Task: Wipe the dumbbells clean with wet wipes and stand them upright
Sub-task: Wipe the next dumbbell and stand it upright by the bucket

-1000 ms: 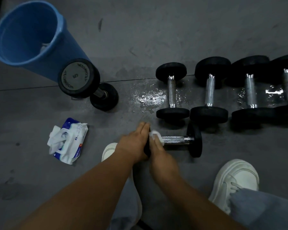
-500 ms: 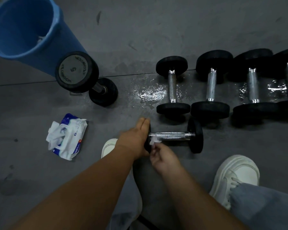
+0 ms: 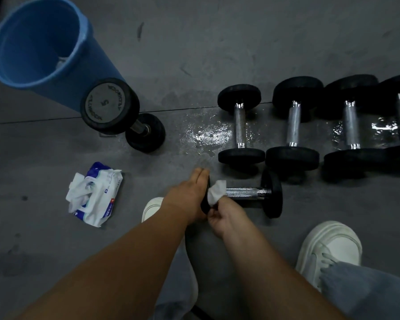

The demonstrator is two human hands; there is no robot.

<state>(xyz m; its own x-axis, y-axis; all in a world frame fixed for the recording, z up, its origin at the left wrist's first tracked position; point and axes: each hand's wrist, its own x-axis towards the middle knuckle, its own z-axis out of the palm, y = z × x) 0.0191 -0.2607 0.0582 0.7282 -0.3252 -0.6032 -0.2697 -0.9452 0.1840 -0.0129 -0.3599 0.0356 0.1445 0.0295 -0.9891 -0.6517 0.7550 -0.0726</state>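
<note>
- The dumbbell (image 3: 247,192) I am tracking lies on the floor (image 3: 217,42) at centre frame. It sits just ahead of both hands, which cover most of its left weight.
- Its long axis runs left to right across the frame. The bare metal handle and the right weight point toward the right edge.
- The left hand (image 3: 187,197) has its fingers straight and together, laid against the outer face of the left weight. I cannot see the thumb.
- The right hand (image 3: 224,217) has its fingers curled and pinches a wet wipe (image 3: 216,191). The wipe sits on the left end of the handle, just beside the left weight.
- An upright dumbbell (image 3: 110,106) stands on end at upper left, just beside a blue bucket (image 3: 39,42).
- A row of dumbbells (image 3: 292,123), four in all, lies at upper right with axes running top to bottom.
- A pack of wipes (image 3: 94,195) lies at left of centre.
</note>
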